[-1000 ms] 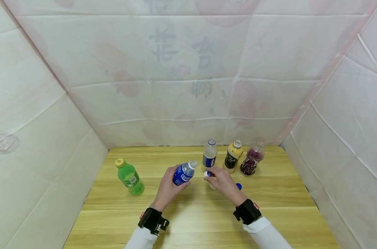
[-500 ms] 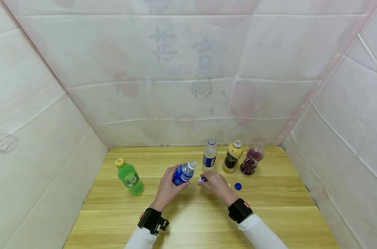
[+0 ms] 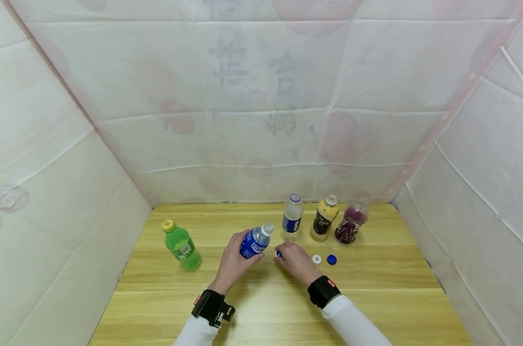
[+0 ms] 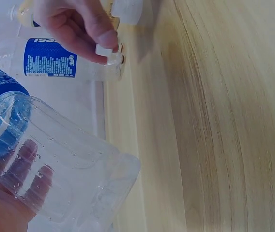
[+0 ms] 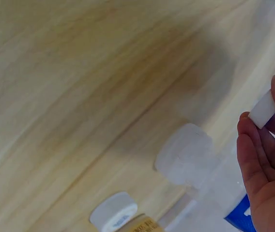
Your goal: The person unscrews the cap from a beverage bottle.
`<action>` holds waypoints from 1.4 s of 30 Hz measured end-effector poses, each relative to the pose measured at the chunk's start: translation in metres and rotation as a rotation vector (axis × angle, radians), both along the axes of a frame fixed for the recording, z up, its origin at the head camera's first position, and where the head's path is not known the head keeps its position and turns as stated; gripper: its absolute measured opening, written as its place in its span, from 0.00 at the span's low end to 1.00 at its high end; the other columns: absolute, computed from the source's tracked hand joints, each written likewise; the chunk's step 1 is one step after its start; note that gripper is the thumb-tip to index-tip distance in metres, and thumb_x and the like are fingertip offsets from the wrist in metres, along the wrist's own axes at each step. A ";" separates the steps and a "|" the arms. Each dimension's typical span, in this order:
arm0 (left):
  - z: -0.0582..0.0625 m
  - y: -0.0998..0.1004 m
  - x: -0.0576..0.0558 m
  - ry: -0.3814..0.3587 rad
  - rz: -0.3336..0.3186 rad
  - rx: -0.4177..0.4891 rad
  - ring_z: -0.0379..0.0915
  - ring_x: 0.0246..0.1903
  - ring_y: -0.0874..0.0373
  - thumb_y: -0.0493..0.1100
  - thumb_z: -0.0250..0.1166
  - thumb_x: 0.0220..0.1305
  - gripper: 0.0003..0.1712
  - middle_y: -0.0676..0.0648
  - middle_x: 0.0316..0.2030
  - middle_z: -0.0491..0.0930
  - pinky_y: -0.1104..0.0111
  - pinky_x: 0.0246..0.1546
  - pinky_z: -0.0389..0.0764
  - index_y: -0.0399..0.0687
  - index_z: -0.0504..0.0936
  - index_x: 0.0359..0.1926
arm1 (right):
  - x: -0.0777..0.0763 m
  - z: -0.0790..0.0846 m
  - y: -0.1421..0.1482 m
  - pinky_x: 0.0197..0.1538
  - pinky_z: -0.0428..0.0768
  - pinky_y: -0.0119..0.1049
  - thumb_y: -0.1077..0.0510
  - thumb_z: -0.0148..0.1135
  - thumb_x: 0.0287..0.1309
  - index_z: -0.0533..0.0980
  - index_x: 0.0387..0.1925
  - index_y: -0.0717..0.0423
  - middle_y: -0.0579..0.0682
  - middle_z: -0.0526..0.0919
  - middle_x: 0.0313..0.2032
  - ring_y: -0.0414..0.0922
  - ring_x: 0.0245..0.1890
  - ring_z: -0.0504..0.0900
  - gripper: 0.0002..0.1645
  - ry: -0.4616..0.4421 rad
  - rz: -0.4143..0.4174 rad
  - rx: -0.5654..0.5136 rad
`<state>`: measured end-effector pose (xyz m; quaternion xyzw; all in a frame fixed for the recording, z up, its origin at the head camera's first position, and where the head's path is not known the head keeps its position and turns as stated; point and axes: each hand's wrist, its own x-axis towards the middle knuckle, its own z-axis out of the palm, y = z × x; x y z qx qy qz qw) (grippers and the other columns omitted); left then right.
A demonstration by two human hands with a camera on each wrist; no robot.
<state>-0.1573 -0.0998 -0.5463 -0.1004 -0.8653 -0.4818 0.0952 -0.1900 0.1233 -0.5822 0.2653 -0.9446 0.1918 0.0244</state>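
My left hand [image 3: 232, 263] grips a clear plastic bottle [image 3: 252, 244] with a blue label and an uncapped white-ringed neck, tilted to the right. In the left wrist view the bottle's clear lower body [image 4: 74, 150] shows drops, with fingers behind it. Between thumb and fingers, my right hand [image 3: 297, 263] pinches a white bottle cap [image 5: 263, 110] with some blue on it, low over the table and right of the held bottle. Behind that hand stands another uncapped clear bottle [image 3: 291, 223] with a blue label.
A white cap [image 3: 316, 259] and a blue cap [image 3: 332, 259] lie right of my right hand. An uncapped yellow bottle [image 3: 323, 221] and an uncapped purple bottle [image 3: 349, 226] stand at the back right. A green bottle [image 3: 182, 246] with its yellow cap on stands at the left.
My right hand has moved left and down toward the table with the cap, uncovering the white and blue caps lying there. The left hand and its bottle have stayed almost still.
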 end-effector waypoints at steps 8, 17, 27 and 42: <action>-0.002 -0.001 0.000 -0.017 0.014 0.002 0.76 0.57 0.43 0.49 0.82 0.54 0.45 0.42 0.59 0.77 0.44 0.57 0.79 0.46 0.73 0.70 | -0.005 -0.013 -0.001 0.40 0.83 0.38 0.59 0.74 0.61 0.84 0.43 0.59 0.50 0.82 0.36 0.43 0.35 0.80 0.11 0.022 0.042 0.051; -0.003 -0.002 0.001 -0.040 0.016 0.013 0.76 0.58 0.44 0.48 0.81 0.55 0.44 0.43 0.60 0.76 0.44 0.59 0.78 0.48 0.72 0.70 | -0.007 -0.015 -0.001 0.38 0.81 0.39 0.59 0.76 0.59 0.84 0.39 0.58 0.48 0.79 0.34 0.43 0.33 0.78 0.10 0.018 0.045 0.067; -0.003 -0.001 0.001 -0.028 0.013 0.015 0.76 0.57 0.43 0.47 0.82 0.54 0.44 0.43 0.59 0.77 0.44 0.58 0.79 0.48 0.73 0.70 | -0.009 -0.017 -0.002 0.38 0.82 0.39 0.58 0.77 0.58 0.84 0.39 0.58 0.49 0.79 0.34 0.44 0.33 0.78 0.10 0.025 0.061 0.069; 0.000 -0.006 0.001 -0.026 0.030 0.039 0.76 0.57 0.44 0.50 0.80 0.56 0.45 0.43 0.58 0.77 0.44 0.57 0.79 0.47 0.70 0.71 | -0.008 -0.006 0.000 0.48 0.84 0.42 0.55 0.77 0.58 0.84 0.48 0.60 0.52 0.83 0.42 0.46 0.42 0.82 0.19 -0.034 0.012 0.016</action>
